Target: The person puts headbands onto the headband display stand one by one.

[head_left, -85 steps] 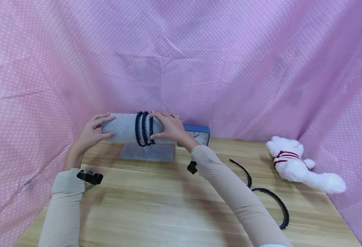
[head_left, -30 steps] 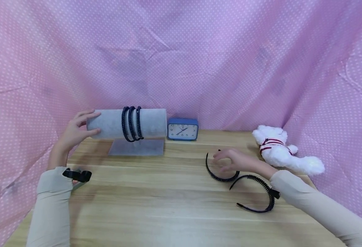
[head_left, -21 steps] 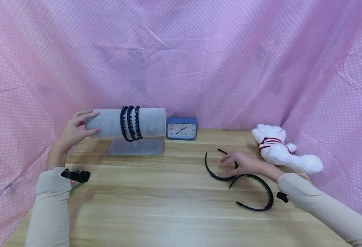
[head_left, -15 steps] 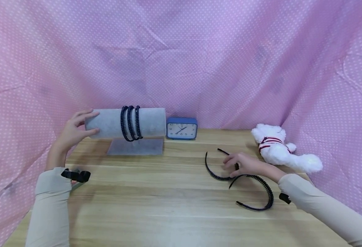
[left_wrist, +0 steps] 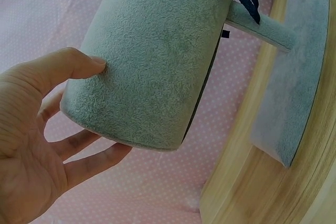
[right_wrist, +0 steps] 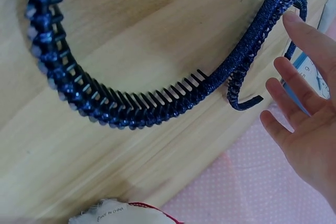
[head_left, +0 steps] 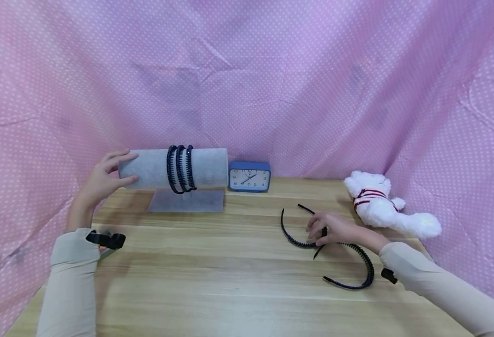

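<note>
A grey plush display roll on a flat-based stand carries several dark beaded comb headbands round its middle. My left hand grips the roll's left end, thumb on one side and fingers on the other, as the left wrist view shows. On the table at right lie two loose headbands: a far one and a near one, touching or overlapping. Over the far headband's right side is my right hand, fingers loosely bent. In the right wrist view the thumb is at the far headband, with the fingers spread.
A blue clock stands just right of the roll. A white plush toy with red stripes lies at the back right. Pink dotted cloth hangs behind and at both sides of the wooden table.
My right hand has left the headbands on the roll and moved right and down to the far loose headband. My left hand stays at the roll's end. The view has shifted slightly.
</note>
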Available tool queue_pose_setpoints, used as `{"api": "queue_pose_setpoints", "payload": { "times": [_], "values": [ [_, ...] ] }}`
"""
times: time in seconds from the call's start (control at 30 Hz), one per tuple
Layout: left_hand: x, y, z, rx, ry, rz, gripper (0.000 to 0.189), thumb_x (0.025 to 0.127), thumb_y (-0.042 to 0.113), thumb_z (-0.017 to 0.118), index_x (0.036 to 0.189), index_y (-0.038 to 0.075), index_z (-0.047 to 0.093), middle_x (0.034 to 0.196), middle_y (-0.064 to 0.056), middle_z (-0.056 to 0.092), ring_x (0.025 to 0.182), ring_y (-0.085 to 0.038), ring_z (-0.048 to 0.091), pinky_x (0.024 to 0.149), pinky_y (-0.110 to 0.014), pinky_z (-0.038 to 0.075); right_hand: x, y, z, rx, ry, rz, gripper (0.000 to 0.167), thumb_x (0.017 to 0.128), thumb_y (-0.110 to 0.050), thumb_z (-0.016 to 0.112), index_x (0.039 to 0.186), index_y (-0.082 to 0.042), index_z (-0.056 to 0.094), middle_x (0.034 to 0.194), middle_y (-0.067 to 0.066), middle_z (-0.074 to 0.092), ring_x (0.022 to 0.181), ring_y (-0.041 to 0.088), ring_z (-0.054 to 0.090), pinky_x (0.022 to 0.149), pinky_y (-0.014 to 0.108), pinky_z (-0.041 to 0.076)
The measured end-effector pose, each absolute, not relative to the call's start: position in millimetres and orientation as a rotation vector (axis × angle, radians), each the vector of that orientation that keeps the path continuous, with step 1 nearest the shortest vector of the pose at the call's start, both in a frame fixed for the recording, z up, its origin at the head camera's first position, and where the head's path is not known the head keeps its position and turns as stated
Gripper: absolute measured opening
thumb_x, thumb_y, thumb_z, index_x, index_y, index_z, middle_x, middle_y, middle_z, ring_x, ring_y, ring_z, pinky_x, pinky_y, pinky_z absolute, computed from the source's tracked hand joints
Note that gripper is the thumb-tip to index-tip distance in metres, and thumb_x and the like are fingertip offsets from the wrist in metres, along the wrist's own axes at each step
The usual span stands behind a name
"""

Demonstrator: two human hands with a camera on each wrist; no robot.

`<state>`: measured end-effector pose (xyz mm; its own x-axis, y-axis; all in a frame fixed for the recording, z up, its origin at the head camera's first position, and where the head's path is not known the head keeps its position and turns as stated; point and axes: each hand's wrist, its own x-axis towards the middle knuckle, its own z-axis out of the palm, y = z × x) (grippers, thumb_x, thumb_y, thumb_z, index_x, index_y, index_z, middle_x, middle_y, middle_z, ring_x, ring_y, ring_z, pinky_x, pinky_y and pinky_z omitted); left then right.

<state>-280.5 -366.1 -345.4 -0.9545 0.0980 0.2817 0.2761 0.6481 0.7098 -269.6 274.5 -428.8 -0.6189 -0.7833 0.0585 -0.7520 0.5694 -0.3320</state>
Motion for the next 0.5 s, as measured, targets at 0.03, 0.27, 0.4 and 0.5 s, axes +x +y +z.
{"api": "queue_pose_setpoints", "payload": {
  "times": [0.03,0.27,0.4,0.5],
  "values": [
    [-280.6,-366.3,-345.7,-0.303,-2.648,-1.194,0.063,0.094,0.011,0.074,0.151,0.007,0.048,0.165,-0.015,0.027,0.136,-0.043,0.036,0.084,0.003,0.034,-270.3,274.3,-430.2,-1.336,2.702,-0.498,0.019,0.076,-0.015,0.089,0.094,-0.019,0.083,0.112,0.010,0.072,0.101,0.026,0.068,0.086,0.038,0.057],
    [-279.4,-364.1,-345.3,-0.303,-2.633,-1.203,0.063,0.094,0.010,0.074,0.151,0.007,0.049,0.165,-0.015,0.027,0.134,-0.042,0.038,0.085,0.002,0.036,-274.2,274.0,-434.3,-1.390,2.693,-0.489,0.016,0.077,-0.016,0.088,0.091,-0.021,0.082,0.110,0.010,0.073,0.101,0.028,0.067,0.086,0.041,0.056],
    [-279.0,-363.1,-345.0,-0.299,-2.636,-1.200,0.062,0.094,0.010,0.074,0.151,0.007,0.049,0.165,-0.015,0.027,0.134,-0.041,0.038,0.086,0.001,0.036,-276.1,274.4,-433.9,-1.358,2.664,-0.497,0.016,0.077,-0.015,0.088,0.091,-0.020,0.082,0.112,0.011,0.072,0.103,0.030,0.067,0.088,0.042,0.055],
    [-277.9,-363.3,-345.0,-0.288,-2.637,-1.204,0.062,0.094,0.010,0.074,0.150,0.007,0.049,0.165,-0.014,0.027,0.133,-0.038,0.038,0.086,0.001,0.037,-277.5,273.4,-435.2,-1.326,2.669,-0.505,0.016,0.078,-0.013,0.087,0.092,-0.020,0.082,0.112,0.010,0.072,0.103,0.029,0.067,0.088,0.042,0.056]
  ]
}}
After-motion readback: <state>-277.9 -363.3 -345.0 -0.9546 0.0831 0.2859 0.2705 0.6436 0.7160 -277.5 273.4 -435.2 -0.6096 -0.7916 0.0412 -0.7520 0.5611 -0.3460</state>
